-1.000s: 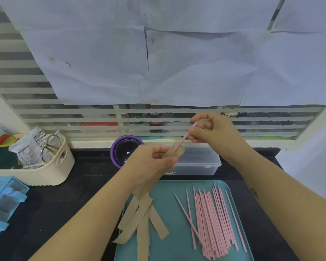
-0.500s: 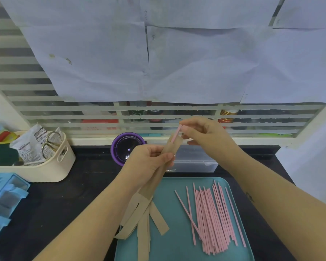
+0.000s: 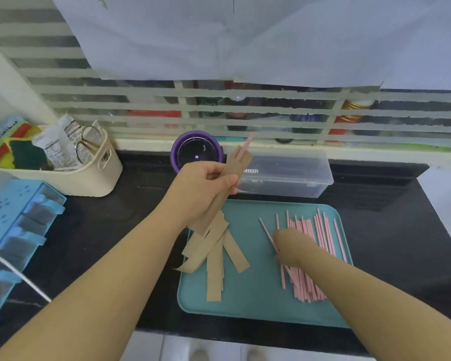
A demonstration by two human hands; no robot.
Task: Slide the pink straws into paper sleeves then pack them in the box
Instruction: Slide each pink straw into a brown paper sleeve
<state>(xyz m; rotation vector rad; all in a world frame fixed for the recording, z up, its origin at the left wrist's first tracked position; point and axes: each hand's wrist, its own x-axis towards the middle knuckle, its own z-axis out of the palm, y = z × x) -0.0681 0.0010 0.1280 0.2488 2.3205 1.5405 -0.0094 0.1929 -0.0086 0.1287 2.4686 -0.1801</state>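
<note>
My left hand (image 3: pixel 203 188) grips a brown paper sleeve (image 3: pixel 238 162) and holds it tilted up above the tray's far left corner. A pink straw (image 3: pixel 246 144) pokes out of the sleeve's top end. My right hand (image 3: pixel 293 246) is down on the pile of pink straws (image 3: pixel 320 233) on the teal tray (image 3: pixel 258 303), its fingertips at the leftmost straws. Whether it pinches one is hidden by the back of the hand. Several loose paper sleeves (image 3: pixel 216 256) lie on the tray's left side. The clear plastic box (image 3: pixel 284 173) stands just behind the tray with its lid down.
A purple round container (image 3: pixel 197 149) sits left of the box. A cream basket (image 3: pixel 89 175) with packets and scissors stands at the far left, and a blue drawer organiser (image 3: pixel 16 225) is in front of it. The black counter ends just below the tray.
My right hand let go of the straw's top end and dropped to the straw pile on the tray. The left hand still holds the sleeve, with the straw pushed deeper in. The camera tilted down.
</note>
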